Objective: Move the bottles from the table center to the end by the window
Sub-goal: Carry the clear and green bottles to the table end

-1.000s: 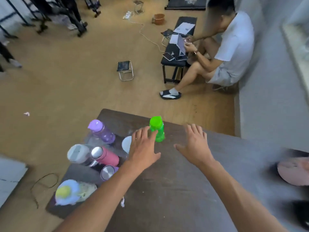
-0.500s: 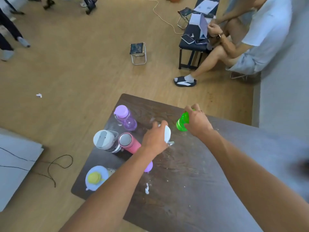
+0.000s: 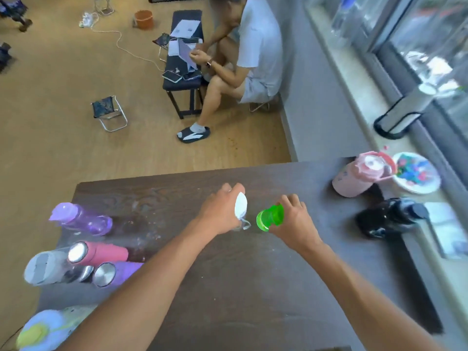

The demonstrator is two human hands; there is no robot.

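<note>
My left hand (image 3: 220,211) is shut on a clear bottle with a white lid (image 3: 240,206), held above the middle of the dark table (image 3: 228,279). My right hand (image 3: 293,221) grips a green bottle (image 3: 269,217), tilted, just to the right of it. At the table's left end stand a clear purple bottle (image 3: 81,219), a pink flask (image 3: 101,253), a purple flask (image 3: 114,273), a grey-lidded bottle (image 3: 45,268) and a bottle with a pale blue and yellow lid (image 3: 43,330). At the window end stand a pink bottle (image 3: 359,177) and a black bottle (image 3: 390,219).
A window sill (image 3: 359,79) runs along the right, with a white bowl of coloured bits (image 3: 415,173) and a grey bag with black trim (image 3: 400,115) on it. A seated person (image 3: 253,57), a dark bench (image 3: 183,72) and a small folding stool (image 3: 109,112) lie beyond the table.
Both hands closed on their bottles, lifted them and carried them right, toward the window end. My view swung right, so the sill and the pink and black bottles now show.
</note>
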